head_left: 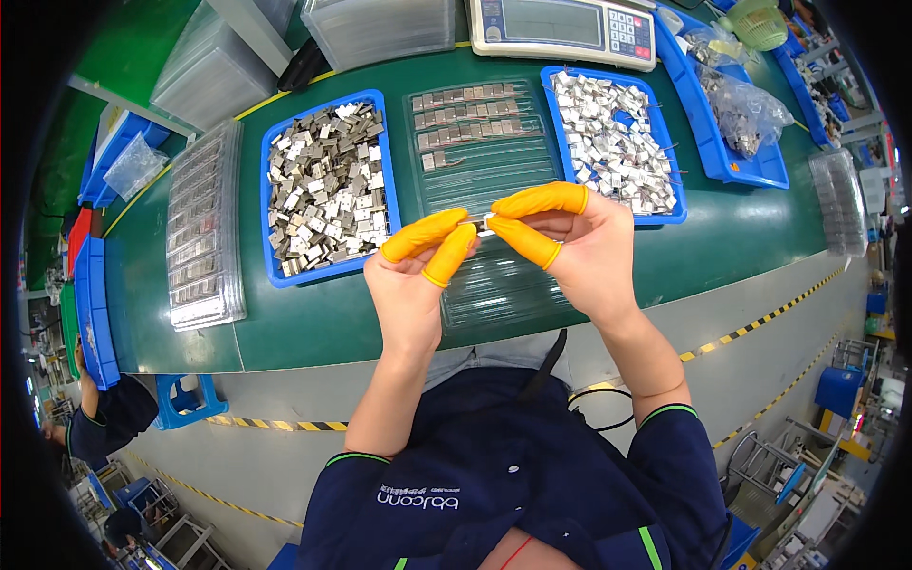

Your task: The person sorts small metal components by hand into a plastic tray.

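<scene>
Left-end bin (93,304): blue, standing at the left end of the green counter (285,332); just below, a co-worker's navy sleeve (123,418).
Tray stack (205,228): clear, with rows of parts showing through; well apart from both hands.
Grey-parts tray (267,218): blue, heaped with loose grey and silvery blocks; overlapped in view at the near right corner by the left hand (407,271).
Left grip: turned inward, with yellow-capped fingers (425,235) pinched on the left side of the small part (487,221).
Middle tray (499,163): clear, with rows of blocks at the far end and bare slots nearer — partly hidden by both hands.
Small part: held between the two hands, above the middle tray; whitish toward the right, mostly covered, too small to make out further.
Right grip: with the right hand (579,237) facing the left, thumb and finger closed on the whitish end.
Scale (560,24): at the far side, behind the trays.
White-parts tray (549,100): blue, full of white pieces; covered at the near left corner by the right hand.
Bag bin (755,176): blue, holding clear plastic bags.
Far-right stack (838,202): clear trays, near the counter's edge.
</scene>
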Demonstrator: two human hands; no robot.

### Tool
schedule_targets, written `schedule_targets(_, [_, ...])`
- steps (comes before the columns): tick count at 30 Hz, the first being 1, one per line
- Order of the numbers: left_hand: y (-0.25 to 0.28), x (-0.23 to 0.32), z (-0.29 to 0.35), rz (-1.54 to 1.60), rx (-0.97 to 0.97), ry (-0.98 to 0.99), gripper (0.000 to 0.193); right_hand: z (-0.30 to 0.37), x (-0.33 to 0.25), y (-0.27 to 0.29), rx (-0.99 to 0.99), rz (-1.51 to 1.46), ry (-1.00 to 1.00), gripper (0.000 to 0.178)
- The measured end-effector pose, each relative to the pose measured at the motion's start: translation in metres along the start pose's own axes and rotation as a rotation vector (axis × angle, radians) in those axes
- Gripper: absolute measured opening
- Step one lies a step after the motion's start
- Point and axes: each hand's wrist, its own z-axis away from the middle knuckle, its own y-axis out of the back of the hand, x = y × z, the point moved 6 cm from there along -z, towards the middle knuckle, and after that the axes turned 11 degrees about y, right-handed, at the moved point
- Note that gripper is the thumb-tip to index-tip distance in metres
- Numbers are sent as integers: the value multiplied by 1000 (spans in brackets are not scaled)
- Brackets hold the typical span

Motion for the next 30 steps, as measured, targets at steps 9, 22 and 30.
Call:
schedule_targets(9, [7, 3, -3, 12, -183, 139, 24, -5, 17, -3, -245, 13, 11, 20])
schedule_targets(22, [8, -6, -12, 151, -36, 191, 27, -6, -10, -20, -66, 618, 587, 16])
schedule_targets(30, [47, 20, -4, -139, 107, 26, 33, -55, 26, -35, -192, 1186, 917, 9])
